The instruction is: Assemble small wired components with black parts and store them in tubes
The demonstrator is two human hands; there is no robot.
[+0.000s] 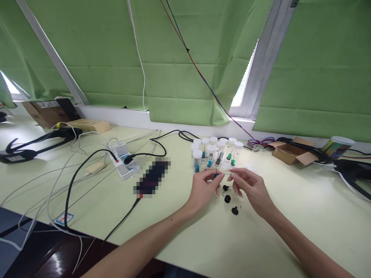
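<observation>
My left hand (205, 187) pinches a small blue part (216, 175) between thumb and fingertips, and a thin dark stem rises beside it. Close by on the right, the fingers of my right hand (249, 188) are pinched together at a thin, pale, pin-like piece too small to make out. Just beyond both hands stand several clear vials with white caps (197, 153), holding blue, green and grey pieces. Below the fingertips lie a black knob-like part (227, 199), a black disc with a short stem (235, 211) and another small black part (225, 188).
To the left are a blurred-out dark device (152, 177) on a black cable and a white power strip (121, 162) among tangled cords. On the right stand an open cardboard box (292, 151) and a white-lidded canister (337, 146). Black headgear (20, 154) rests far left.
</observation>
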